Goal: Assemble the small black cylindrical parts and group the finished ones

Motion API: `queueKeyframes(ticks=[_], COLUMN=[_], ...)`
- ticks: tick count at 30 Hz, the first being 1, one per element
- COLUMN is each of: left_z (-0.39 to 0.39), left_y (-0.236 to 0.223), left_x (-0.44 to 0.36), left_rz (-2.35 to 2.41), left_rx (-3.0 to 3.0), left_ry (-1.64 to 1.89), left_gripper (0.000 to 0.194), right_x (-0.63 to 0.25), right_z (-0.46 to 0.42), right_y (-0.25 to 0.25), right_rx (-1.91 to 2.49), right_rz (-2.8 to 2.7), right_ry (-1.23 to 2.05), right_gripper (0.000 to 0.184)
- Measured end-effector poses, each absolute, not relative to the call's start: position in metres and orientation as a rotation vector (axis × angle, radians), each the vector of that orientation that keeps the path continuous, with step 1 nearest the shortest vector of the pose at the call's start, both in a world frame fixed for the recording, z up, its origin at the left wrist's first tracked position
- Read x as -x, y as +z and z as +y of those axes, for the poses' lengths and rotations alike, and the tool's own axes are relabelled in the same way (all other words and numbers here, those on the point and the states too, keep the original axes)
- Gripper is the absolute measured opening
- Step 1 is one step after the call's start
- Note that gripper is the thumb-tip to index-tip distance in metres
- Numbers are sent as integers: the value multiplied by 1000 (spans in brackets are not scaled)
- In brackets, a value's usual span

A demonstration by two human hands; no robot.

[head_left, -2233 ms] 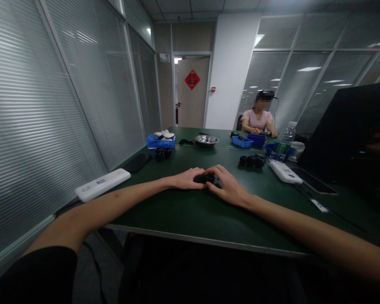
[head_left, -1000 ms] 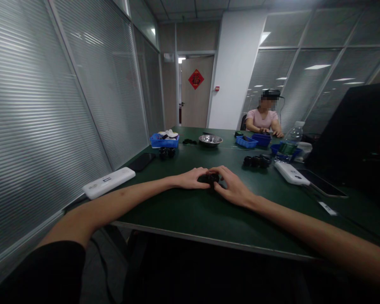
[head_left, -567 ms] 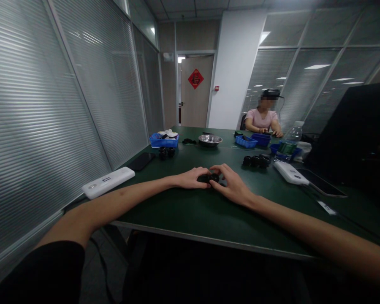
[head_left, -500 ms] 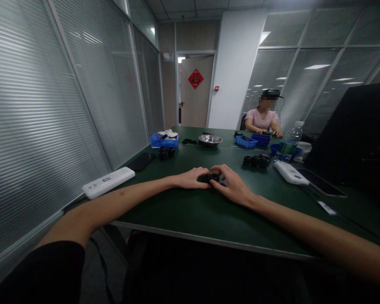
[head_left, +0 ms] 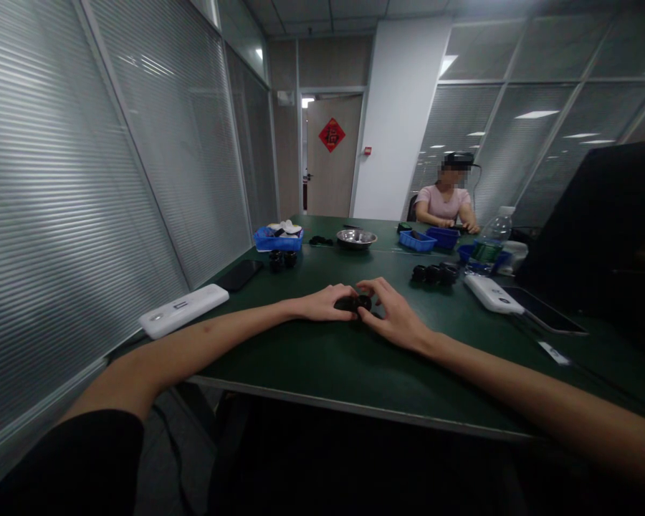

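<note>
A small black part (head_left: 363, 302) with a rounded right end lies low over the green table (head_left: 301, 358), between my two hands. My left hand (head_left: 327, 302) is closed around its left side, thumb below and fingers above. Curved round the rounded end, my right hand (head_left: 398, 313) grips it with thumb and fingertips. Fingers cover much of the part, and its exact kind is too dark to make out.
Black round pieces stand at left (head_left: 282, 259) and right (head_left: 434, 274). Behind are a steel bowl (head_left: 357, 246), a blue tray (head_left: 278, 242) and blue bins (head_left: 418, 244). White power banks (head_left: 183, 309), a phone (head_left: 241, 275) and a bottle (head_left: 486, 247) flank me. A person (head_left: 446, 204) sits opposite.
My right thumb and fingers have shifted very slightly around the black part, and its rounded end shows a little more. My left hand stays in place.
</note>
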State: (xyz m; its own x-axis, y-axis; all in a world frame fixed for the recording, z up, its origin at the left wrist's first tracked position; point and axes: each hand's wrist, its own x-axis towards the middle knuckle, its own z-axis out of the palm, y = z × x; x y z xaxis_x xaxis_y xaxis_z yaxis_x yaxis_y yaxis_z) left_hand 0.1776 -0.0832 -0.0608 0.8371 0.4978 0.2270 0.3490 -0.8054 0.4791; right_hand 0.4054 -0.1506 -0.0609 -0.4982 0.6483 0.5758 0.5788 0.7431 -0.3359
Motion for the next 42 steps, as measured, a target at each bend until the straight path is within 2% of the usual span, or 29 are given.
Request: queueKeyframes(ticks=[7,12,18,23,37,42], left_z=[-83,-85,-85,-82,-85,-88], left_y=[-60,-59,-57,-61,-58,-55], left_x=[-177,-177,-177,-177,-177,-177], left_rz=[627,617,658,591,677,625], left_rx=[-2584,-2599,-2580,-2617,-2577,-2605], left_ry=[477,475,446,487,437,456], left_gripper=[47,43,48,43,49,44], right_x=[-407,-407,-407,-406,-407,-407], right_z=[-148,-148,-149,-149,-149,-149], right_y=[-63,-63,-63,-62,-62,-60], right_rx=[928,990,929,1004,899,955], right_rz=[-2258,-2213,-2252,-2220,-2262,-2197], right_ry=[141,118,154,155,209,149], right_gripper=[43,39,43,40,43,33])
